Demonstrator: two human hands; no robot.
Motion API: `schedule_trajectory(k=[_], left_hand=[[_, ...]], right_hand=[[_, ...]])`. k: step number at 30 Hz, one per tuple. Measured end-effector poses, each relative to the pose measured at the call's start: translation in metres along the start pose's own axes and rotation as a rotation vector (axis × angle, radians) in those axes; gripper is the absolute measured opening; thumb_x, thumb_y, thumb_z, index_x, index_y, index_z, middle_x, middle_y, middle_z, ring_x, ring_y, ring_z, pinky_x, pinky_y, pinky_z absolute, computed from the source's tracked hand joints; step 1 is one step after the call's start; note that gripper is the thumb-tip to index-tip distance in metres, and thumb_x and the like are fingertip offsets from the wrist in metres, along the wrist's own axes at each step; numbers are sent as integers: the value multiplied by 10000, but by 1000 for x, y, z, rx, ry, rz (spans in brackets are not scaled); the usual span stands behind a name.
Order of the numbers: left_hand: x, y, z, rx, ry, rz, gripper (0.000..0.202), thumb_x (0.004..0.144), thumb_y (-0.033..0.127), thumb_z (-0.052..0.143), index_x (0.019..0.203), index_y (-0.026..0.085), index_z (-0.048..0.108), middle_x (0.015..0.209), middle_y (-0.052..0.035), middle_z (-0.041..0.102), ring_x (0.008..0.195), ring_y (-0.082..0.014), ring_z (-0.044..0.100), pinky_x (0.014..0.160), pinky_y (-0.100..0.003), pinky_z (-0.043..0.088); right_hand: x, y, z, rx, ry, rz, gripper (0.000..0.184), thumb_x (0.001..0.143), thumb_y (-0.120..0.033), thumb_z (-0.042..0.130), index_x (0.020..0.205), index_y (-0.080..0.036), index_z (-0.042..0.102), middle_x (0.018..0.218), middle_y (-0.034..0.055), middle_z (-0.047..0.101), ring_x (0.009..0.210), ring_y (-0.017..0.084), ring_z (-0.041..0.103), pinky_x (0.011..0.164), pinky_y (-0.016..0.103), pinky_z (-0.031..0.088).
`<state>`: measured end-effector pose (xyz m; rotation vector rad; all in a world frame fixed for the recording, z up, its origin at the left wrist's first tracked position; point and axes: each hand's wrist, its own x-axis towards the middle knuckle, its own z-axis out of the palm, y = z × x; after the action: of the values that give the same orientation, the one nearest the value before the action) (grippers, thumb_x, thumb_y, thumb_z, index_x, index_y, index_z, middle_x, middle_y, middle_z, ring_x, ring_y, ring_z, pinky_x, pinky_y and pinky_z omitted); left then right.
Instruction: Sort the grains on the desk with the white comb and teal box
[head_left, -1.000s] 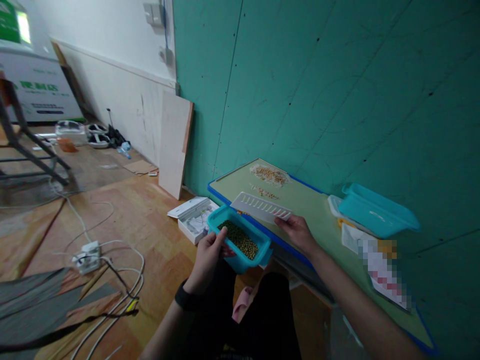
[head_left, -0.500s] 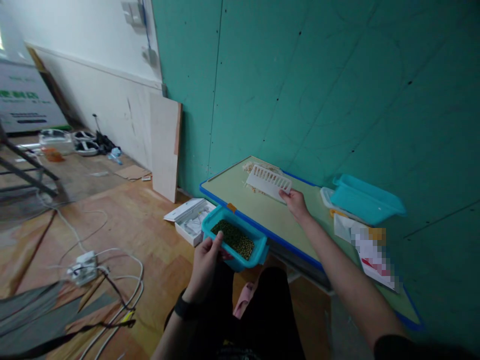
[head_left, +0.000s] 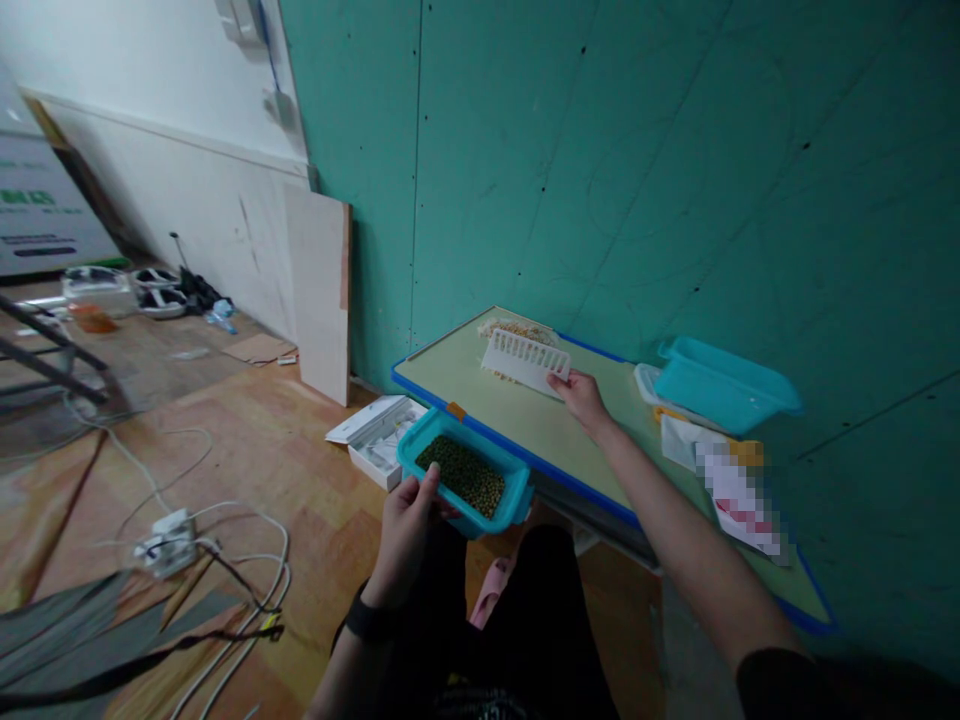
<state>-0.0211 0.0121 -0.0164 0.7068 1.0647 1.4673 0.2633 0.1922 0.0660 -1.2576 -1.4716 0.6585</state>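
Note:
My left hand [head_left: 409,520] grips the near rim of a turquoise container [head_left: 506,510] full of small green and yellow beans, held just below the front edge of a low table [head_left: 487,415]. My right hand [head_left: 579,393] reaches across the table and holds a white slotted scraper [head_left: 525,358] by its right end. The scraper stands on the tabletop against a pile of tan beans [head_left: 517,328] at the far left corner.
A turquoise box [head_left: 720,385] rests upside down on white trays at the table's right, with papers [head_left: 731,485] in front. A green wall backs the table. On the wood floor lie an open white box [head_left: 379,435], a power strip [head_left: 169,528], cables and a leaning board [head_left: 319,285].
My right hand carried the scraper from the table's front edge to the far corner, up against the tan bean pile. The left hand kept the container in place.

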Motion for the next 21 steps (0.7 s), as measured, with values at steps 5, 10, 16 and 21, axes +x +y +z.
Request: schedule_trajectory(k=[5, 10, 16, 21], left_hand=[[1, -5, -3, 16, -5, 12, 511, 754, 649, 799, 647, 188, 604, 528, -4, 660, 488, -157, 638, 522, -245, 517], [2, -6, -5, 29, -15, 21, 498, 777, 636, 789, 660, 183, 618, 546, -5, 666, 491, -148, 622, 517, -240, 500], [0, -3, -3, 39, -6, 4, 521, 754, 662, 795, 656, 182, 616, 548, -19, 678, 494, -156, 631, 531, -248, 512], [-1, -3, -3, 12, -2, -4, 529, 733, 664, 809, 646, 183, 606, 537, -3, 655, 494, -159, 637, 520, -248, 516]], right_hand=[[-1, -2, 2, 29, -33, 5, 590, 614, -678, 833, 913, -169, 798, 986, 109, 810, 985, 298, 735, 928, 432, 551], [-3, -3, 5, 65, -27, 2, 601, 575, -679, 856, 896, -175, 794, 975, 101, 811, 974, 299, 737, 944, 451, 547], [-9, -10, 8, 87, -45, 4, 616, 556, -696, 855, 894, -183, 806, 1002, 91, 814, 974, 291, 737, 952, 438, 543], [-12, -15, 9, 85, -64, 25, 621, 534, -718, 855, 861, -193, 803, 941, 80, 815, 923, 287, 738, 910, 434, 557]])
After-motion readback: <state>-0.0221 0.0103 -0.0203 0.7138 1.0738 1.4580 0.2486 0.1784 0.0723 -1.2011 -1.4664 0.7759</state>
